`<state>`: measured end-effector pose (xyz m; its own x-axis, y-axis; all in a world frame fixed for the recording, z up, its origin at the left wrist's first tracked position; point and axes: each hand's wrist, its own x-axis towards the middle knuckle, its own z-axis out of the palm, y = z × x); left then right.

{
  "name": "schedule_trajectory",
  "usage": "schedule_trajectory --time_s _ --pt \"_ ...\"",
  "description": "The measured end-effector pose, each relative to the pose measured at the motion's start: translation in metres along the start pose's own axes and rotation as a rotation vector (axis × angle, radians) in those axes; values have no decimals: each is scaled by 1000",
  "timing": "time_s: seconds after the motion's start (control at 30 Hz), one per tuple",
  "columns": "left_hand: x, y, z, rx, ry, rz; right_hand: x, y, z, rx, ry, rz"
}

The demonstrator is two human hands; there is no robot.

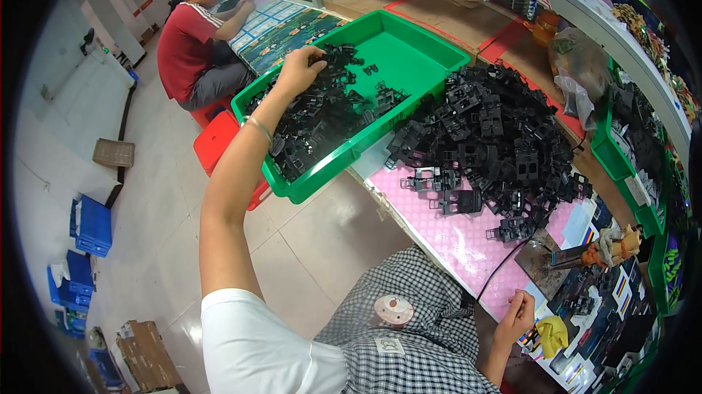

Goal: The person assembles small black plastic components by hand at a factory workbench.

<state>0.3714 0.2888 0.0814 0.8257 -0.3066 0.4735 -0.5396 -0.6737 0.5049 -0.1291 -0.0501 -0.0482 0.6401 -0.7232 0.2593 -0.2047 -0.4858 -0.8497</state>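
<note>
My left hand is stretched out over the far left part of a green plastic tray. Its fingers are bent and pinched beside black plastic parts that lie loose in the tray; what they grip, if anything, is too small to make out. Down at the lower right, my right hand hovers by the bench edge with curled fingers, near a yellow cloth. Nothing shows clearly in it. Between the two hands a large heap of black plastic parts covers much of a pink mat.
A tool with a tan wrapped handle lies right of the heap, near a thin black cable. Green bins line the right side. A person in red sits at the far left, near a red stool. Blue crates stand on the floor.
</note>
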Motion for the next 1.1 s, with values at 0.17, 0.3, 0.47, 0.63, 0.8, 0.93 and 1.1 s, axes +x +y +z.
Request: schedule_trajectory --time_s 0.17,0.3,0.47,0.63,0.8,0.93,1.1 --pt "-87 110 12 -821 -306 -265 -8 6 -10 70 58 45" --pt "-184 179 44 -1018 -706 -345 -13 -13 -6 154 -14 178" --pt "-251 242 90 -1254 -981 -496 3 -58 21 446 -187 144" --pt "-263 260 103 -1232 -898 -586 9 -53 19 578 -394 242" --pt "-284 259 109 -1393 -873 -731 -2 -47 16 741 -391 578" --pt "-294 259 108 -1303 -712 -608 -4 -47 11 634 -441 559" --pt "-290 266 97 -1060 -873 -414 1 -45 13 561 -506 280"
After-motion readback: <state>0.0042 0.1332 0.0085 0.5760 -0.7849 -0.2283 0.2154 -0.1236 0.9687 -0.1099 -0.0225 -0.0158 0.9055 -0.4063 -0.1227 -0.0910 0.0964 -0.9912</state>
